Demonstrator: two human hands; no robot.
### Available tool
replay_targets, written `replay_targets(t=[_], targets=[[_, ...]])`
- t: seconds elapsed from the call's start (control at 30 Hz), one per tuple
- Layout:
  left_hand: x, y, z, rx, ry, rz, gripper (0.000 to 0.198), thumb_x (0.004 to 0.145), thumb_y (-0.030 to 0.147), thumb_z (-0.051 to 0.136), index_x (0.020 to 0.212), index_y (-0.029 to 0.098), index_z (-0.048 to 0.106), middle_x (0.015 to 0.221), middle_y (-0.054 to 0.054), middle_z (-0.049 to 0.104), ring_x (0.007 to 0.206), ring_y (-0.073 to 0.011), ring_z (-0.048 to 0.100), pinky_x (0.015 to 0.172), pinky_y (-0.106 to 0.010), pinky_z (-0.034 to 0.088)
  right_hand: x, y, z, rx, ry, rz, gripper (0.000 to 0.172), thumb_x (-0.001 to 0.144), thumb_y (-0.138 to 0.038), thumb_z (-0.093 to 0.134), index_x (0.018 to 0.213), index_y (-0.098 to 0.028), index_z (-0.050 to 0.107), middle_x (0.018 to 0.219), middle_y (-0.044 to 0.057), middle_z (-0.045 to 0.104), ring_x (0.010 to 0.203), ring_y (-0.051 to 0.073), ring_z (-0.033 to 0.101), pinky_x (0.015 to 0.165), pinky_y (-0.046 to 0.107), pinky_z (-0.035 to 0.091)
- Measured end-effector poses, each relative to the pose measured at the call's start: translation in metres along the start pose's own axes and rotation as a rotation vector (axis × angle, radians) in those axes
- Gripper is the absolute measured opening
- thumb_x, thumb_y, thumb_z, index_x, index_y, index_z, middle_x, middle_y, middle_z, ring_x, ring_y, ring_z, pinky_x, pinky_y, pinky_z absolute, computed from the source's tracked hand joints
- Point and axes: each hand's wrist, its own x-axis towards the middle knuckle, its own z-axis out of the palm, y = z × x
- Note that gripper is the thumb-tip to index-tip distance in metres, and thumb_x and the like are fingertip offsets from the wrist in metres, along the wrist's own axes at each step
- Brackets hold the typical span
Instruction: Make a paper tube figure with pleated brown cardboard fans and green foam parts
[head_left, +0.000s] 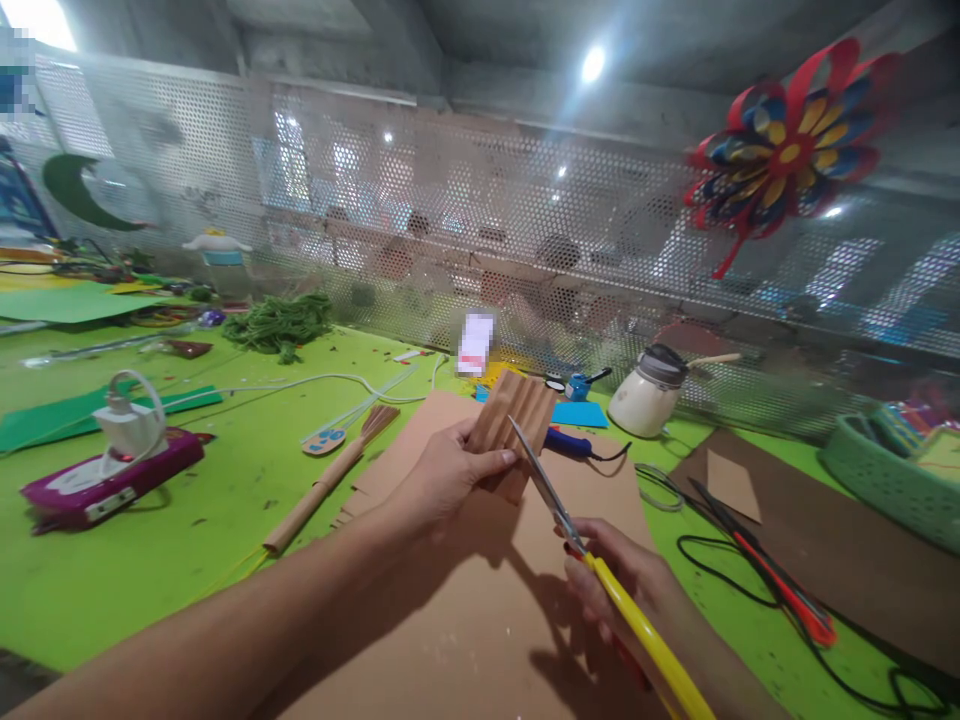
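My left hand (450,465) grips a small piece of brown, ridged sheet (514,405) between thumb and fingers, tilted up above the table. My right hand (611,570) is closed around a pair of scissors (637,620) with yellow and red handles. The metal blades point up and left, their tip overlapping the ridged piece; whether they touch it I cannot tell. Under both hands lies a large tan sheet (450,630). Behind the ridged piece rests a tool with a blue handle (568,442) and a dark cord.
On the left are a purple power strip (142,475) with a white plug, a rolled brown tube with a fringed end (322,480) and a green bundle (281,322). To the right stand a cream pot (646,395), a red-handled tool (787,590), black cord and a green basket (892,485).
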Motion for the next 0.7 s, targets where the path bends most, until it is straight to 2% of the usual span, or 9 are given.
replay_targets(t=[0.4, 0.57, 0.7], targets=[[-0.002, 0.003, 0.000, 0.001, -0.003, -0.009, 0.031, 0.061, 0.013, 0.078, 0.091, 0.016, 0.071, 0.084, -0.007, 0.073, 0.072, -0.0183, 0.064, 0.068, -0.029, 0.047, 0.001, 0.003, 0.000, -0.015, -0.012, -0.003, 0.055, 0.074, -0.066, 0.060, 0.101, -0.019, 0.058, 0.061, -0.005, 0.043, 0.047, 0.009, 0.038, 0.039, 0.020, 0.032], [-0.003, 0.006, 0.000, 0.018, -0.024, -0.015, 0.032, 0.062, 0.013, 0.077, 0.093, 0.013, 0.069, 0.081, -0.006, 0.072, 0.067, -0.0158, 0.063, 0.063, -0.026, 0.047, 0.002, 0.001, -0.001, -0.017, -0.017, 0.000, 0.048, 0.076, -0.058, 0.064, 0.102, -0.018, 0.059, 0.059, -0.006, 0.042, 0.045, 0.008, 0.036, 0.038, 0.019, 0.030], [0.000, 0.010, -0.001, 0.045, -0.031, -0.034, 0.036, 0.064, 0.016, 0.078, 0.098, 0.012, 0.068, 0.083, -0.007, 0.073, 0.070, -0.0164, 0.064, 0.064, -0.025, 0.048, -0.001, -0.010, -0.001, 0.005, -0.043, 0.025, 0.040, 0.076, -0.049, 0.068, 0.099, -0.018, 0.059, 0.058, -0.008, 0.043, 0.042, 0.006, 0.038, 0.038, 0.017, 0.031]])
